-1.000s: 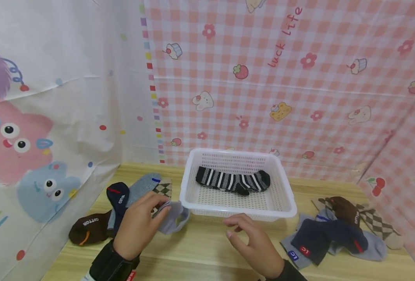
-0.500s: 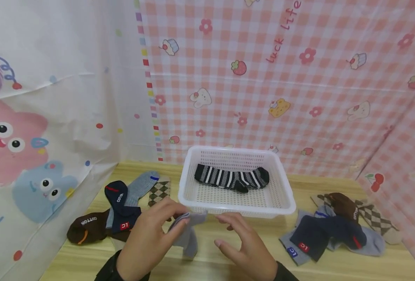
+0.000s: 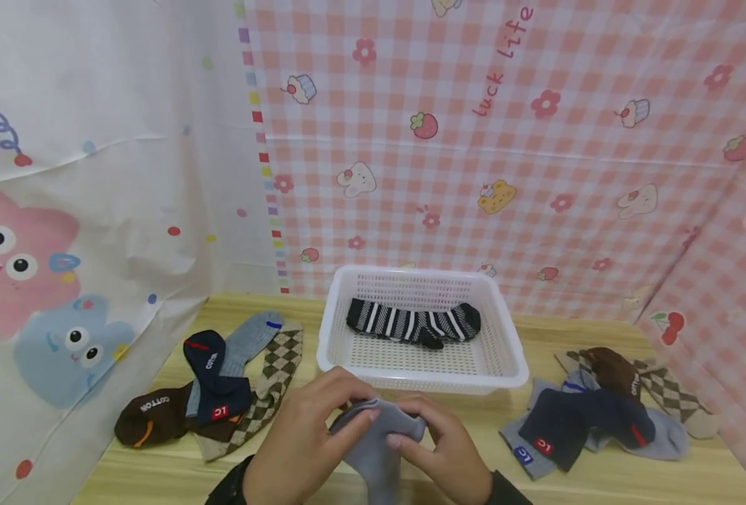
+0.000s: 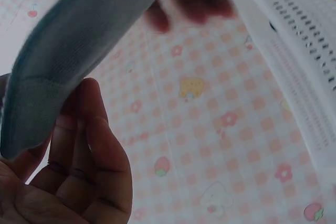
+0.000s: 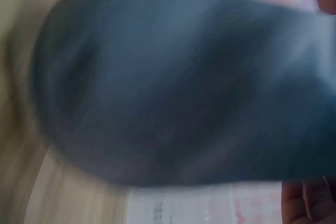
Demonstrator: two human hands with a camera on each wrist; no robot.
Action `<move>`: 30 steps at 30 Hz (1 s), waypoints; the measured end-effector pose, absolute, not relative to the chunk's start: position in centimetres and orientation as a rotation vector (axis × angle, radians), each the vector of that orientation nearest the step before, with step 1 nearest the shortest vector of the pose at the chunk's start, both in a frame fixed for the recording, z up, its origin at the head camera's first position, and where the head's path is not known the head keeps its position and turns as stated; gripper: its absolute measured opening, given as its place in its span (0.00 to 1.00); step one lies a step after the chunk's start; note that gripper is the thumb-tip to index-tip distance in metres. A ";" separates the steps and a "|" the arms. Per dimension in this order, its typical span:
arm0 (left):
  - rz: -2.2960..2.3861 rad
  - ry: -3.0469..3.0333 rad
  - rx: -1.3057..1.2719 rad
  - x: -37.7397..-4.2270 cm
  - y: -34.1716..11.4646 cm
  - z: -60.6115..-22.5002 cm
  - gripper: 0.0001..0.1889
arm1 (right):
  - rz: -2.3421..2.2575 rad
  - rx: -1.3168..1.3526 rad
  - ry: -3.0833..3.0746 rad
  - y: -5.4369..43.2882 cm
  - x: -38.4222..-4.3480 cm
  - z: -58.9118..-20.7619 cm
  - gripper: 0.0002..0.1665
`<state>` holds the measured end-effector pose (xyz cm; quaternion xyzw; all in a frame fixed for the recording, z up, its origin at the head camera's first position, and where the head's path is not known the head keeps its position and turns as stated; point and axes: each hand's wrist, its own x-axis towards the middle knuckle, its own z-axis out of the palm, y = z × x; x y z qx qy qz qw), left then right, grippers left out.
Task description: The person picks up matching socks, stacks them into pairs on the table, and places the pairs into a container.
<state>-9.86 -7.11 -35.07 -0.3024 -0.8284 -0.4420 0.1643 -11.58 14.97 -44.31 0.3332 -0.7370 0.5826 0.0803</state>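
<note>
In front of the basket, my left hand (image 3: 313, 438) pinches a plain grey sock (image 3: 378, 445) near its upper edge, thumb on the near side. My right hand (image 3: 445, 449) holds the right side of that edge between thumb and fingers. The rest of the sock hangs down between the hands, its lower end cut off by the frame. In the left wrist view the sock (image 4: 89, 35) slants over the curled fingers of the left hand (image 4: 86, 166), and blurred fingers show at the top. The sock (image 5: 173, 87) fills most of the right wrist view, blurred.
Behind the hands stands a white plastic basket (image 3: 423, 379) with black-and-white striped socks (image 3: 404, 324). At left lie a brown sock (image 3: 152, 419), navy sock (image 3: 224, 393) and checkered sock (image 3: 282, 361). A similar pile with a navy sock (image 3: 556, 421) lies at right.
My left hand has carried the grey sock from the left pile to the middle, uncovering the checkered sock. My right hand, empty before, has come to the sock and taken hold of it.
</note>
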 end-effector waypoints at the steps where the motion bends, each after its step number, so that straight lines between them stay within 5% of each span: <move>1: -1.267 -2.362 -0.875 -9.9 -7.0 -35.2 0.07 | 1.787 1.001 -2.160 15.0 -11.5 -44.2 0.17; 10: -1.363 -2.387 -0.822 -10.3 -6.7 -35.3 0.05 | 1.829 0.875 -2.131 14.6 -10.8 -43.5 0.09; 30: -1.485 -2.136 -0.688 -10.1 -8.5 -34.2 0.11 | 1.883 1.087 -2.296 13.2 -11.4 -46.2 0.13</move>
